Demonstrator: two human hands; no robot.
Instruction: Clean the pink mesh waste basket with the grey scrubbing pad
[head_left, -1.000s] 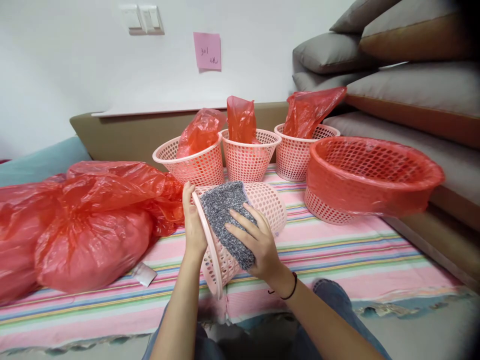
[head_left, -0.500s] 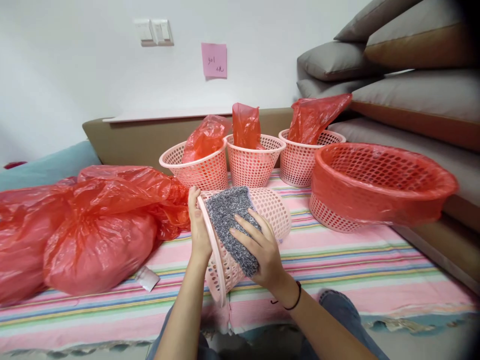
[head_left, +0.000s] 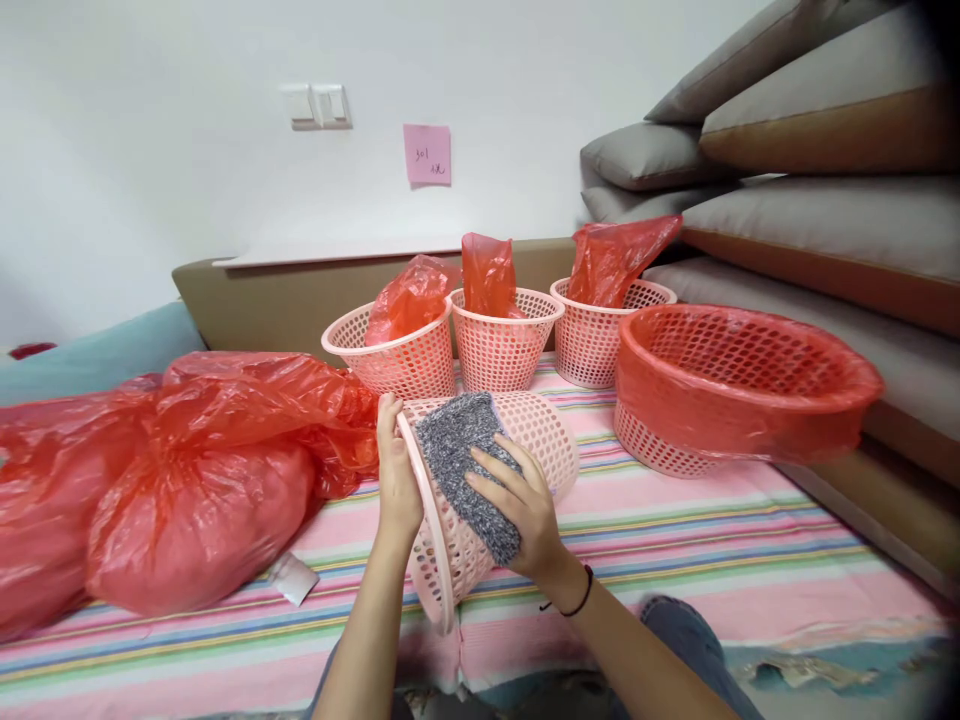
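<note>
A pink perforated plastic basket (head_left: 536, 425) lies on its side in front of me, its wide mouth turned to the left. My left hand (head_left: 397, 470) grips the rim, with the fingers partly behind it. Against the basket's upper side, my right hand (head_left: 517, 500) presses a speckled grey cloth (head_left: 457, 440). The fingers of that hand lie along the cloth, and the thumb is hidden. The cloth covers part of the holes near the rim.
Behind stand three pink baskets (head_left: 499, 360) with red plastic bags (head_left: 487, 275) inside. A basket lined with a red bag (head_left: 735, 400) stands right, beside stacked cushions (head_left: 817, 225). Filled red bags (head_left: 202, 520) and a small white packet (head_left: 294, 578) lie left on the striped cloth (head_left: 675, 535).
The view has tilted up slightly, so the scene sits lower in the picture. Both hands keep nearly the same places on the basket and the cloth.
</note>
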